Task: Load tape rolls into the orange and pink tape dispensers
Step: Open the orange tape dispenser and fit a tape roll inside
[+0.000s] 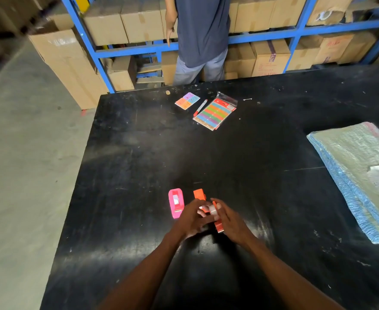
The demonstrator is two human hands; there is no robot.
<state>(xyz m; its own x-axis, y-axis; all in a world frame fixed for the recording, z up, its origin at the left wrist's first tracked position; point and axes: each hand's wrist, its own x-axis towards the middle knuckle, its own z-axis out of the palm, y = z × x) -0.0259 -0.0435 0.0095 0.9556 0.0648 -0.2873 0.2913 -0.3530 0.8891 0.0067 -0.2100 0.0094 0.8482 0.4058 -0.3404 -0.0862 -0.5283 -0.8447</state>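
A pink tape dispenser (pixel 176 203) lies on the black table (pixel 139 153), left of my hands, with a pale tape roll showing inside it. The orange tape dispenser (pixel 199 194) sits between my hands, its front end poking out above my fingers and another orange part (pixel 219 227) showing below them. My left hand (pixel 192 219) grips it from the left. My right hand (pixel 230 221) closes on it from the right, with a small clear tape roll (pixel 212 209) pinched at the fingertips. Most of the dispenser is hidden by my fingers.
A pack of coloured strips (pixel 215 111), a red marker (pixel 200 107) and a coloured note card (pixel 187 100) lie at the far side. A wrapped blue-edged bundle (pixel 358 173) covers the right edge. A person (pixel 201 34) stands beyond the table before blue shelves of cardboard boxes.
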